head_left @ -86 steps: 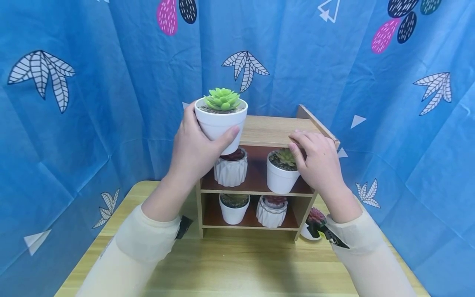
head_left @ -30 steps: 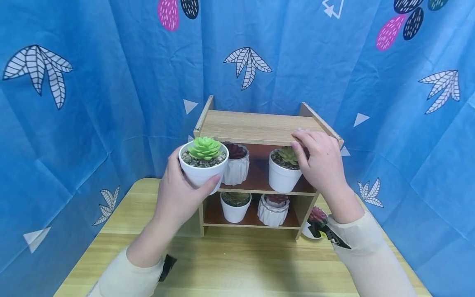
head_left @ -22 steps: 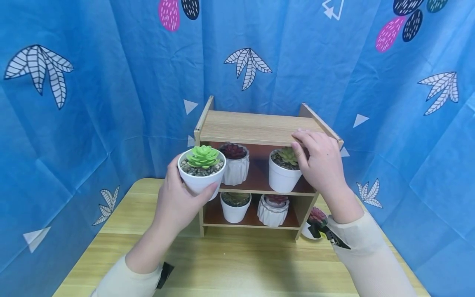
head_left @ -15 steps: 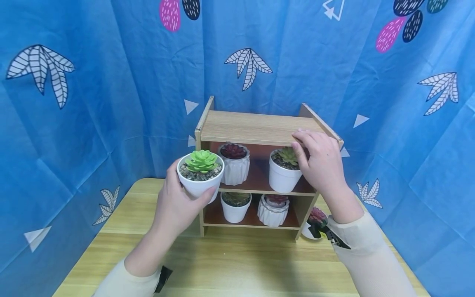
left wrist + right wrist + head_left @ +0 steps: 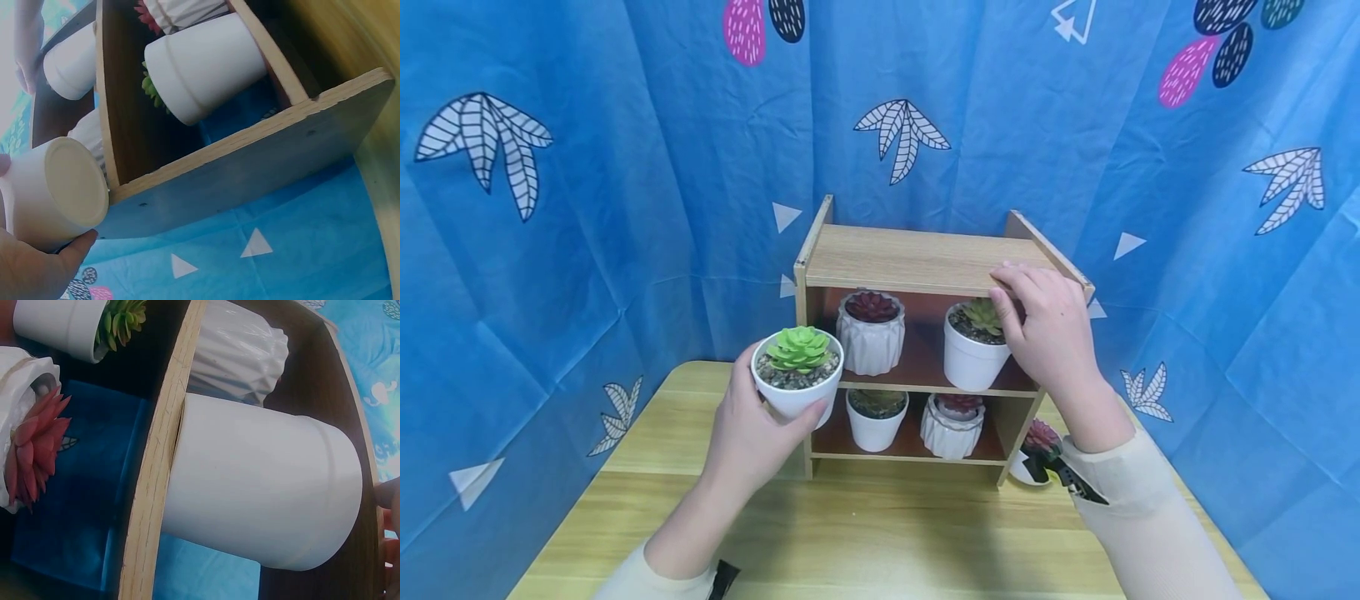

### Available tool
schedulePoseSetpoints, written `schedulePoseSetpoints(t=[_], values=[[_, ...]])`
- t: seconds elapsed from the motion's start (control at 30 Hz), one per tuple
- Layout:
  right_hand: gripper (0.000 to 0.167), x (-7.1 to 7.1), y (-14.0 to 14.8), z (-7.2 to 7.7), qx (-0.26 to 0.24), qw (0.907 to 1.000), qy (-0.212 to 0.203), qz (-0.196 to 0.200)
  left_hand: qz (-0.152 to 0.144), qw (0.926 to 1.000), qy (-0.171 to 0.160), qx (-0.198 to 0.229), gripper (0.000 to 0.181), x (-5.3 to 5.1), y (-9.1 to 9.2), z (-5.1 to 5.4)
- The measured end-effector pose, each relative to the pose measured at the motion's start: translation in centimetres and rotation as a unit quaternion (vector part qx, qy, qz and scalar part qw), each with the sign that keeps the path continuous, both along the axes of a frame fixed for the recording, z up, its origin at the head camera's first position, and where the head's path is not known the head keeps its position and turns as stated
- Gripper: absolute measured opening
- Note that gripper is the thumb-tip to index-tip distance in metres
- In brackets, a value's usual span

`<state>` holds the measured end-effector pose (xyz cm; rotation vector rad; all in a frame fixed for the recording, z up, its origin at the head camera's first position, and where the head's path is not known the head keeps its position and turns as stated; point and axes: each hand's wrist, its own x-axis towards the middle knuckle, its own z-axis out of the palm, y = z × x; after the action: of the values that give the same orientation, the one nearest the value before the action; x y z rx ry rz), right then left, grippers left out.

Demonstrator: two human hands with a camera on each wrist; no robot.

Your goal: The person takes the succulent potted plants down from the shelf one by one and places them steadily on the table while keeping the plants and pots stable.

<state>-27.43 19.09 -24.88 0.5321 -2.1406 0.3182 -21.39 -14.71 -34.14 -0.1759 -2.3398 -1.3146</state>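
Note:
In the head view my left hand (image 5: 748,442) grips a white pot with a bright green succulent (image 5: 799,350), slightly tilted, in front of the left side of a small wooden shelf (image 5: 917,254). The left wrist view shows that pot's round base (image 5: 76,182) near the shelf's side panel. My right hand (image 5: 1051,337) holds the front edge of the shelf's top board at its right end, fingers above and thumb at the edge. Partly behind that hand stands a smooth white potted succulent (image 5: 973,358) on the middle level. A ribbed pot with a dark red succulent (image 5: 871,342) stands left of it.
On the lower level are a smooth white potted plant (image 5: 876,429) and a ribbed pot with a red succulent (image 5: 951,429). A pink succulent (image 5: 1041,437) stands right of the shelf, partly hidden by the right wrist strap. Blue curtain (image 5: 737,208) surrounds the wooden table (image 5: 865,533).
My left hand has brought the green succulent pot down and to the left, from above the shelf top to in front of its left side. My right hand keeps its place on the board.

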Motion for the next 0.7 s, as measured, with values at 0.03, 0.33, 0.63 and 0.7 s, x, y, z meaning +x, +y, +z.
schedulePoseSetpoints(t=[0.03, 0.33, 0.63, 0.7], values=[[0.030, 0.0, 0.0, 0.0, 0.000, 1.0000, 0.000, 0.000, 0.000, 1.0000, -0.002, 0.001, 0.104, 0.0, -0.1, -0.1], [0.030, 0.3, 0.0, 0.3, -0.002, 1.0000, -0.003, -0.002, 0.009, 0.9999, -0.011, 0.007, 0.106, 0.3, -0.9, -1.3], [0.030, 0.2, 0.0, 0.3, 0.000, 0.9999, 0.006, 0.009, 0.005, 0.9998, 0.011, 0.014, 0.104, 0.3, -1.5, -2.8], [0.030, 0.2, 0.0, 0.2, 0.000, 0.9999, 0.006, 0.010, 0.006, 0.9998, 0.008, 0.018, 0.105, 0.3, -1.6, -3.1]])
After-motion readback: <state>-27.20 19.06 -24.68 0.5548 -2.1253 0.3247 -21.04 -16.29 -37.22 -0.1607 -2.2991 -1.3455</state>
